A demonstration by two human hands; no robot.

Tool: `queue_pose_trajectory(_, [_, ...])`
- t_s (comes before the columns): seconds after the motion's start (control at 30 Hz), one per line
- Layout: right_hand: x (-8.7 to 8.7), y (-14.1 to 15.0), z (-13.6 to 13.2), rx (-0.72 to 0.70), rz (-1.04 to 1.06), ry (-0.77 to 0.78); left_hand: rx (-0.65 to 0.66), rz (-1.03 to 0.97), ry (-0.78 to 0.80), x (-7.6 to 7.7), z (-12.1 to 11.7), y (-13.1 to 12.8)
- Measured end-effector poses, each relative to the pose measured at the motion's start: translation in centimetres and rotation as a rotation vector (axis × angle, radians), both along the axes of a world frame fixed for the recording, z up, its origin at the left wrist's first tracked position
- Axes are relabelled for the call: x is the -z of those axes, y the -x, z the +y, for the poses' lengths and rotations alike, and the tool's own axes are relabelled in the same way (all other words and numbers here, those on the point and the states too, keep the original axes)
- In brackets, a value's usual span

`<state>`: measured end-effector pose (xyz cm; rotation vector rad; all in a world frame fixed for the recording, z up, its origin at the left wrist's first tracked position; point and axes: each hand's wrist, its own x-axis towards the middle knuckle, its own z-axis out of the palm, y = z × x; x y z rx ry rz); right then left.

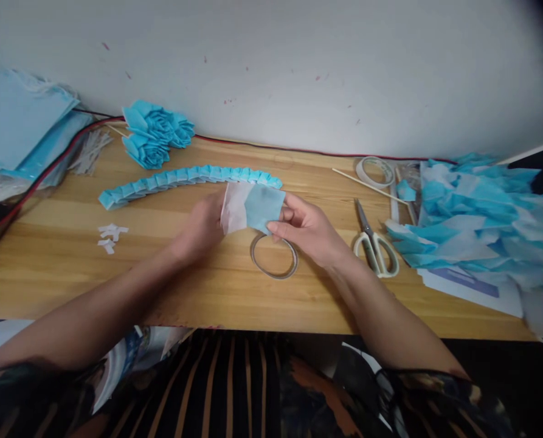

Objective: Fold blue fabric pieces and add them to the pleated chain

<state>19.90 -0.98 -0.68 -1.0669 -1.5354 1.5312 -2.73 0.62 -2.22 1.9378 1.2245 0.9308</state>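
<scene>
Between my hands, above the middle of the table, is a small blue-and-white fabric piece point(266, 207), white on its left part and pale blue on its right. My left hand point(205, 222) grips its left edge, with the fingertips mostly hidden behind it. At the right edge, my right hand point(310, 228) pinches it between thumb and fingers. Just below lies a thin roll of tape point(275, 277) on the wood. Behind the hands curves a long strip of folded blue pieces point(180, 178), its right end close to the held piece.
Blue fabric roses point(155, 131) stand at the back left, near stacked blue sheets point(20, 121) and white strips point(91, 152). White scraps point(109, 234) lie at left. Scissors point(374, 243), a stick point(366, 184), a white tape roll point(375, 171) and a blue fabric pile point(476, 213) occupy the right.
</scene>
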Motion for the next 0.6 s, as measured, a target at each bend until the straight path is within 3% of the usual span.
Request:
queue_pose_trajectory(0.13, [-0.08, -0.31, 0.24, -0.039, -0.027, -0.004, 0.057, 0.058, 0.000, -0.92, 0.12, -0.16])
queue_pose_trajectory(0.3, [0.03, -0.31, 0.28, -0.100, -0.025, 0.025, -0.044, 0.188, -0.086, -0.66, -0.11, -0.28])
queue_pose_trajectory(0.47, [0.57, -0.28, 0.29, -0.038, 0.075, 0.111, -0.041, 0.188, -0.091, -0.49, -0.43, -0.59])
queue_pose_trajectory(0.6, [0.24, -0.64, 0.38, 0.046, 0.014, -0.055, 0.005, 0.174, -0.104, -0.58, -0.59, -0.72])
